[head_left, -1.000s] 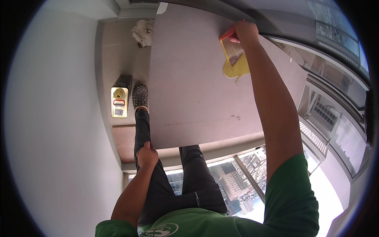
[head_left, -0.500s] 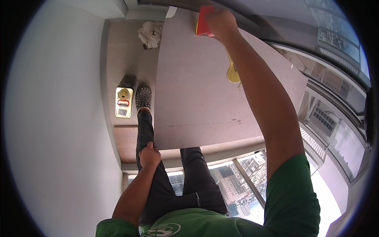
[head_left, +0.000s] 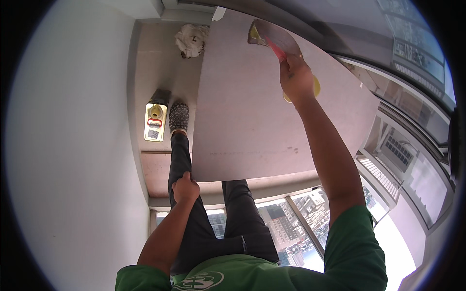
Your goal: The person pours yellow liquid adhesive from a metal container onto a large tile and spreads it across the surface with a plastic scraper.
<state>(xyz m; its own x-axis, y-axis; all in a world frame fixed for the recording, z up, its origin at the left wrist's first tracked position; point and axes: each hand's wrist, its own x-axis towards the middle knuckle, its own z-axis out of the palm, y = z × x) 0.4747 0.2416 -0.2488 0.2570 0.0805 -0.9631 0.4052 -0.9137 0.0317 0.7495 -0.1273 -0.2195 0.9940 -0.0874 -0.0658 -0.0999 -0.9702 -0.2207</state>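
My right hand (head_left: 297,80) is closed round a red flat spreader (head_left: 275,48), seen nearly edge-on, over the far part of a pale board (head_left: 242,111). Beyond the hand, a wet curved smear (head_left: 286,39) runs across the board, with yellow liquid (head_left: 256,35) at its left end. More yellow liquid (head_left: 317,86) shows on both sides of my right wrist, which partly covers it. My left hand (head_left: 185,188) rests with curled fingers on my left trouser leg, close to the board's near left corner; what its fingers grip, if anything, is hidden.
Left of the board, a yellow metal can (head_left: 154,128) with a red handle stands on the floor beside my shoe (head_left: 179,116). Farther off lies a crumpled white bag (head_left: 191,41). A white wall (head_left: 73,145) rises at the left; window frames (head_left: 407,116) border the right.
My right hand has come back toward me and to the right with the spreader, now turned nearly edge-on. A wet curved smear now shows where it passed. My left hand stays in place.
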